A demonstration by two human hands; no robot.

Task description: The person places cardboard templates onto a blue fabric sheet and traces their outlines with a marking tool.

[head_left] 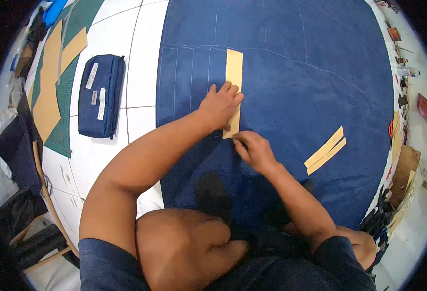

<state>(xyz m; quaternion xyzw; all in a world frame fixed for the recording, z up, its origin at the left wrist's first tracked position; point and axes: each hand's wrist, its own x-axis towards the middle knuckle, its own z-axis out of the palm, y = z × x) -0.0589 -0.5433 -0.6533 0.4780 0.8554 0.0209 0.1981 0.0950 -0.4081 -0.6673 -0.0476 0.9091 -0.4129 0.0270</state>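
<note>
Nearest to us are our own bent knees, bare and rounded, at the 6 o'clock edge, with dark navy sleeves on either side. From there both forearms reach up toward the centre over a large sheet of deep blue fabric (291, 72), which looks matte and slightly napped and is crossed by thin pale chalk lines that form tall narrow rectangles. Our left hand (221, 104) lies flat with fingers spread and pressed down on a long tan card strip (234, 68), a stiff, smooth, straight-edged rectangle. The strip sits just above the centre of the view, its long axis running almost 12 to 6 o'clock, the upper end pointing to 12 and the lower end slightly toward 7. Our left hand covers the strip's middle, so we see only the top half and the bottom corner. Our right hand (254, 150) is curled closed at the strip's lower end, pinching something small and dark; we cannot tell what it is, since the fingers hide it. At 3 o'clock two more tan strips (325, 150) lie side by side on the cloth, slanting up toward 1 o'clock. At 10 o'clock a navy zipped pouch (101, 94) rests on the white tiled floor (140, 68), beside a green cutting mat (60, 126) partly covered by tan card pieces.
</note>
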